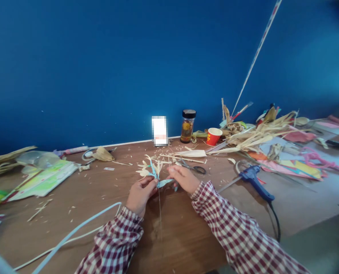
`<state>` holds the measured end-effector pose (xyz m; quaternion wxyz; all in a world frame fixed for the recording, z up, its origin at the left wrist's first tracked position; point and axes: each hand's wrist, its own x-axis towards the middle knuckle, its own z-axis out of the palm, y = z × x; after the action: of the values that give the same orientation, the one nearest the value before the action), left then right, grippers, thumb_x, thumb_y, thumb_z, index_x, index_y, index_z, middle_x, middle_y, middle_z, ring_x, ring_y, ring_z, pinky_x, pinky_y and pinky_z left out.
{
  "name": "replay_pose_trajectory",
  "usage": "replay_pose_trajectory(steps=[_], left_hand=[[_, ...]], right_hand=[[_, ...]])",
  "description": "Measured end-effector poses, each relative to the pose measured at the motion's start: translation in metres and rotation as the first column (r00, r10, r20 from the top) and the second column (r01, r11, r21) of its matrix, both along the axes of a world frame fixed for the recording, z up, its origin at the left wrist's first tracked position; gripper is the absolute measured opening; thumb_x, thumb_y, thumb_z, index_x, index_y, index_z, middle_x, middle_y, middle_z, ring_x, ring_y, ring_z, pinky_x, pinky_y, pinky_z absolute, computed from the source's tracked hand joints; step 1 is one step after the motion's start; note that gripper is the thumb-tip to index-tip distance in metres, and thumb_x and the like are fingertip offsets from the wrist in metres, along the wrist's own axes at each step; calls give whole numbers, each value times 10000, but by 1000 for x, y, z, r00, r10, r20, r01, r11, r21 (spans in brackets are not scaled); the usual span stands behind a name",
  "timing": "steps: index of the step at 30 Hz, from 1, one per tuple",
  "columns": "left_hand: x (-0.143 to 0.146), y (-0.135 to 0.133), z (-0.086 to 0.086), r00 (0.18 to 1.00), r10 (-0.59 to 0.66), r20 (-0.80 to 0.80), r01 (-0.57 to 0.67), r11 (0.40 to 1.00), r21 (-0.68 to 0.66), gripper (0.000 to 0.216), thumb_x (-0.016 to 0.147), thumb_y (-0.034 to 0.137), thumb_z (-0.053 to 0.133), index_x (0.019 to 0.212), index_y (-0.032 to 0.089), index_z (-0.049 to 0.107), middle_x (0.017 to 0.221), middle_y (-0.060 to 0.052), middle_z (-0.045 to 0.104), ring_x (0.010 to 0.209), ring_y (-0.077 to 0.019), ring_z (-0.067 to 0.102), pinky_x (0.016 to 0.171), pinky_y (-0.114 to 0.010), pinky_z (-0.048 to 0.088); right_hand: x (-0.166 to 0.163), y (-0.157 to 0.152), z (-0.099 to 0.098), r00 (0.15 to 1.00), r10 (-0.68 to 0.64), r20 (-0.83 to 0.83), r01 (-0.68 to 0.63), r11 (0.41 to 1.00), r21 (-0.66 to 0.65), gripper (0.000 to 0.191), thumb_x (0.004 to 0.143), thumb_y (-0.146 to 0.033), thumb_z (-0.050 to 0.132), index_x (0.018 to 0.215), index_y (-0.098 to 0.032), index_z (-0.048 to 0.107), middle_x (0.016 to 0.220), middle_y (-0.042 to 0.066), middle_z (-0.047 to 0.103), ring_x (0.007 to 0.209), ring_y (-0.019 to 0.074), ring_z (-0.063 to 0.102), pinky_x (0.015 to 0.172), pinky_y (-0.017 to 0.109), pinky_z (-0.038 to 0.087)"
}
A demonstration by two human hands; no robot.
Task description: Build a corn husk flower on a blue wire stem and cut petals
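My left hand (142, 193) pinches the stem of a small husk flower (146, 170), which has pale cream petals and light-blue wrapping. A thin wire (160, 213) hangs down from it toward the table's front. To the right, the fingers of my right hand (185, 178) are closed on a light-blue strip (165, 183) that runs across to the stem. The far end of the strip is partly hidden by those fingers. Just behind my right hand lie scissors (198, 169) with dark handles.
A blue glue gun (255, 180) with a dark cord lies right of my right arm. Behind are a lidded jar (188, 127), a red paper cup (214, 137) and piled corn husks (252, 135). White cable (80, 224) crosses the left front; scraps litter the wooden table (101, 192).
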<state>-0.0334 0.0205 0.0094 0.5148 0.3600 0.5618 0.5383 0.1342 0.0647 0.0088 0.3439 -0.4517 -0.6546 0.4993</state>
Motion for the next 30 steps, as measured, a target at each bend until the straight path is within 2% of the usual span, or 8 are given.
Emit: replay_pose_trajectory(steps=[1,3,6,13,17,22,26,30], left_hand=[[-4,0,0,986,30,-161,-24,999,37,259,524,330,762,685,146,676,768,-36,617,731,-167,585,670,-259,476],[-13,2,1,866,120,-486,-57,988,143,242,521,331,764,685,163,705,822,-61,628,783,-200,583,704,-266,451],[-24,2,5,680,147,-719,17,976,216,159,593,261,715,745,217,723,801,-54,660,725,-195,588,698,-265,421],[-14,-6,14,569,288,-770,-2,937,349,117,715,322,609,732,230,681,613,-17,621,575,-159,529,567,-228,317],[-2,-7,10,525,117,-843,82,979,186,244,765,389,539,634,233,672,464,7,503,462,-138,417,499,-239,219],[6,0,4,666,110,-738,145,951,272,198,717,285,591,872,268,714,728,-34,645,605,-164,514,589,-235,302],[10,4,8,562,27,-827,125,985,118,234,730,430,563,715,259,722,557,-43,618,554,-187,517,528,-240,254],[14,12,12,488,-38,-872,134,991,31,227,659,464,621,631,256,707,622,-69,663,614,-212,563,519,-238,255]], right_hand=[[0,-1,-2,997,53,61,-56,997,48,268,793,-372,542,960,-180,628,781,35,671,645,140,596,565,246,448],[1,-2,-5,976,94,194,-121,984,133,178,745,-314,599,819,-169,671,707,20,662,644,137,584,610,248,440],[2,-1,-11,940,29,341,-106,972,210,103,711,-253,616,699,-177,684,686,16,663,677,144,584,636,248,423],[0,0,-16,894,-30,447,-88,967,241,81,672,-271,663,661,-192,675,689,16,653,679,152,572,592,242,389],[0,-1,-15,892,-34,450,-89,965,249,82,664,-276,673,676,-195,664,687,8,643,671,150,570,586,242,380],[0,-3,-16,891,-43,452,-75,968,241,123,649,-287,690,722,-197,649,707,0,631,657,142,561,575,238,367],[0,-4,-15,899,-46,436,-83,959,271,161,650,-278,693,780,-203,636,706,-10,617,658,136,552,570,230,350],[0,-5,-14,891,-45,451,-99,952,290,193,661,-261,685,840,-217,626,675,-26,603,630,128,533,544,225,313]])
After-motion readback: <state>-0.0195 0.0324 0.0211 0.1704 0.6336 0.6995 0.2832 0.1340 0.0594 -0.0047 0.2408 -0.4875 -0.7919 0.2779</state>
